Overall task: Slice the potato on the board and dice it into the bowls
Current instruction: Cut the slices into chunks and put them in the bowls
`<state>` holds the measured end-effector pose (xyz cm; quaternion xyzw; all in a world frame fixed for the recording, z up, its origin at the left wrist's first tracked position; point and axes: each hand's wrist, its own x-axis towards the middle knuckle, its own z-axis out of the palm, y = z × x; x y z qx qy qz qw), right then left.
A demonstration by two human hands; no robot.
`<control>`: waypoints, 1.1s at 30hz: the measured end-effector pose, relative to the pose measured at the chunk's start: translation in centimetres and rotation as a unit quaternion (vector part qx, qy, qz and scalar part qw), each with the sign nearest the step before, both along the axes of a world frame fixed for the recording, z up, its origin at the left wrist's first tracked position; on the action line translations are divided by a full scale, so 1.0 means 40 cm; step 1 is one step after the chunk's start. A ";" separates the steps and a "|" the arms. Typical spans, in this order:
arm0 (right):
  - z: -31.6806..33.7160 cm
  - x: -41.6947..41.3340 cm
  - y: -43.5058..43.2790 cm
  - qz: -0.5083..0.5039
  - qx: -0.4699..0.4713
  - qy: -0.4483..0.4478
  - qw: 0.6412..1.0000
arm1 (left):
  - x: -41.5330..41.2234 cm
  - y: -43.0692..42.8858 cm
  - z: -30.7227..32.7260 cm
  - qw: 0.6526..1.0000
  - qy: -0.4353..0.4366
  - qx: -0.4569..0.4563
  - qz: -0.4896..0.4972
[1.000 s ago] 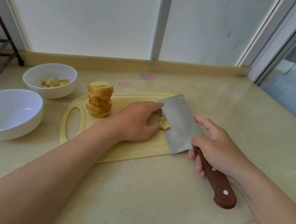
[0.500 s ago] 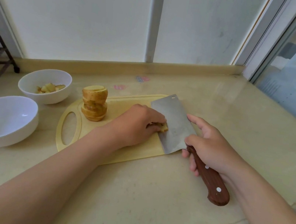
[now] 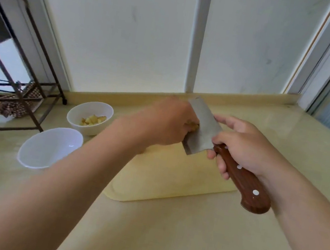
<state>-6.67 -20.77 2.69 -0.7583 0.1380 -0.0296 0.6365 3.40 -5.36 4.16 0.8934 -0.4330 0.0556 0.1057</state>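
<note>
Your right hand (image 3: 243,146) grips the wooden handle of the cleaver (image 3: 202,130), index finger laid along the blade. Your left hand (image 3: 166,123) curls round the potato pieces (image 3: 193,126) and presses them against the blade's flat, over the cutting board (image 3: 172,180). At left, the far bowl (image 3: 85,128) contains diced potato (image 3: 93,120); the near bowl (image 3: 47,149) stands just beside it.

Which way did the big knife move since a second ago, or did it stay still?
Yes. The cleaver has risen off the cutting board, where its edge rested before, with the left hand holding potato pieces against the blade.
</note>
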 end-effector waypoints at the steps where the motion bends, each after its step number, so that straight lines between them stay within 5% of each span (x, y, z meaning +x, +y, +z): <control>1: 0.022 0.017 0.012 0.010 -0.004 -0.010 1.000 | 0.007 0.018 0.031 1.000 -0.002 -0.007 0.012; 8: 0.126 0.162 0.202 0.096 0.009 -0.039 0.995 | 0.069 0.217 0.162 0.988 -0.042 -0.010 0.145; 16: 0.105 0.252 0.390 0.166 -0.054 0.019 0.984 | 0.173 0.436 0.025 0.959 0.024 -0.059 0.278; 23: 0.139 0.230 0.298 0.143 -0.102 0.035 0.984 | 0.245 0.477 -0.074 0.942 0.077 -0.069 0.320; 29: 0.120 0.228 0.277 0.143 -0.121 0.046 0.981 | 0.209 0.414 -0.020 0.934 0.026 -0.190 0.300; 33: 0.099 0.238 0.319 0.158 -0.109 0.039 0.981 | 0.189 0.357 -0.013 0.949 0.009 -0.135 0.284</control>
